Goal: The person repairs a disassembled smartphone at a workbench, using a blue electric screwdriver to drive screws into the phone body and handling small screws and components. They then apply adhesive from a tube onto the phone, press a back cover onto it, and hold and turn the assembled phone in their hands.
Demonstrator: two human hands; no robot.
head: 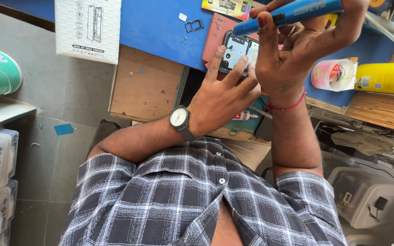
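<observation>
The left hand (222, 93) lies with fingers spread flat on the opened phone (235, 50), far on the blue mat (160, 27). The right hand (297, 50), just right, has its fingers wrapped around a blue screwdriver (288, 13).

The left hand (222, 93) is laid flat with fingers spread; the right hand (297, 45) is raised, fingers curled shut, wrist bent.

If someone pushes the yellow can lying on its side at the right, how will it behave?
The yellow can would probably roll, since it is round and lies sideways. Its hard, smooth-looking wall suggests it is stiff and perhaps slippery. The tape roll beside it might stop it.
</observation>
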